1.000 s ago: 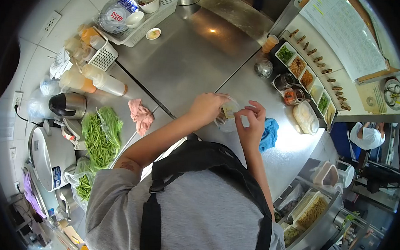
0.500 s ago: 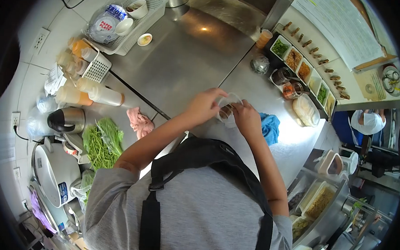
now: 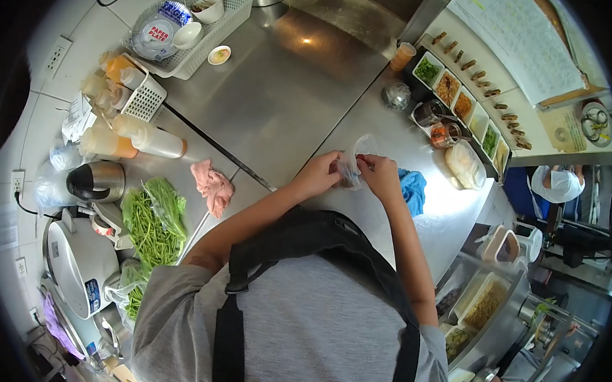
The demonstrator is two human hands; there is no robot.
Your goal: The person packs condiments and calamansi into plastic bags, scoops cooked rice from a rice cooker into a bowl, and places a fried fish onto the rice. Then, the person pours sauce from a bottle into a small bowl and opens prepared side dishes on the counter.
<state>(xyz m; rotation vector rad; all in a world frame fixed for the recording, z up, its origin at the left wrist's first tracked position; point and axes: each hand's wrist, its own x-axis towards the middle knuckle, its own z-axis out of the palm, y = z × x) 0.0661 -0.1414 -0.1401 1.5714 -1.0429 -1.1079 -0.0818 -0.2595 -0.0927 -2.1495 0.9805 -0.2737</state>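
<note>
Clear plastic container [image 3: 366, 147] is up btw your two hands, over the bench [image 3: 297, 88], just ahead of your chest; can't tell if it's a cup or a bag, & what's inside is too small to name. Your L hand [image 3: 318, 174] has its fingers curled on the container's L side. Your R hand [image 3: 380, 175] pinches it at the R edge, thumb & fingertips together. Blue cloth [image 3: 411, 192] lies bunched on the bench just beyond your R hand. Pink cloth [image 3: 212, 188] is crumpled to the L, near your L forearm.

Further R: plastic-wrapped ball [image 3: 396, 96], then a row of white tubs w/ chopped greens [image 3: 428, 71] & other toppings, two of the nearer jars [image 3: 445, 134] w/ dark & reddish contents, & a bagged pale item [image 3: 465, 165]. Further L: long green veg [image 3: 147, 225], partly in a clear bag, next to a steel-&-black kettle [image 3: 96, 182]; squeeze bottles [image 3: 159, 141] lie on their sides past it. Up top, a small white bowl [image 3: 220, 55] sits beside a white basket [image 3: 238, 23] w/ a paper plate pack [image 3: 157, 33].
</note>
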